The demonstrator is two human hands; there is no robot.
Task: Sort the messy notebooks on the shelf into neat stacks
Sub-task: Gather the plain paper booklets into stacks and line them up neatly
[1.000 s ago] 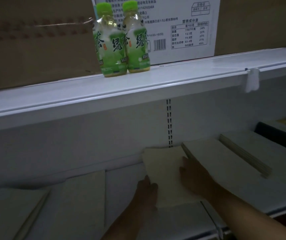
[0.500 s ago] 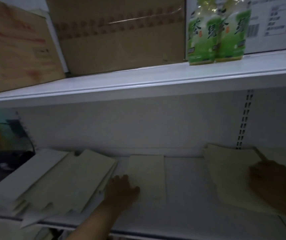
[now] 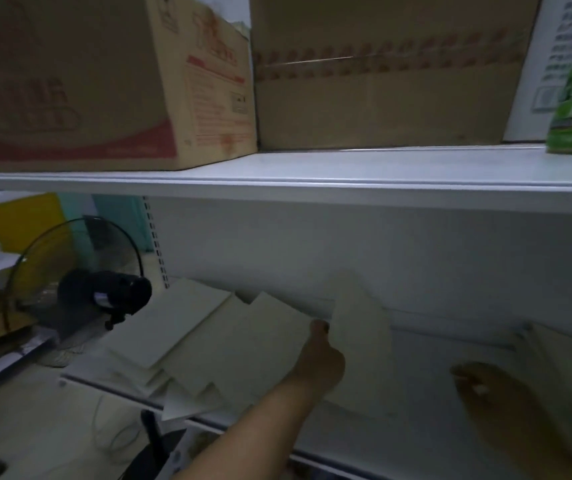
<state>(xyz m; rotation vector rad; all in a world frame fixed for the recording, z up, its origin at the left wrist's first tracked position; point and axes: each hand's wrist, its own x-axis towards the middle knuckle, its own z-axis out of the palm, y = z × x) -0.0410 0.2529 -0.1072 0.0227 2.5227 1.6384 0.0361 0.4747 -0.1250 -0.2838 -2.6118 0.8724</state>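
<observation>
While dimly lit, pale notebook (image 3: pixel 359 337) tilted, pinched by left hand (image 3: pixel 319 363).

Dim light. White metal shelving (image 3: pixel 347 174) carries cardboard boxes (image 3: pixel 381 74) up top; a black fan (image 3: pixel 104 292) stands beyond, far left.

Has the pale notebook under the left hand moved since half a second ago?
Yes. The pale notebook lay flat on the white lower shelf; now the left hand has it raised, tilted against the shelf's back wall.
</observation>
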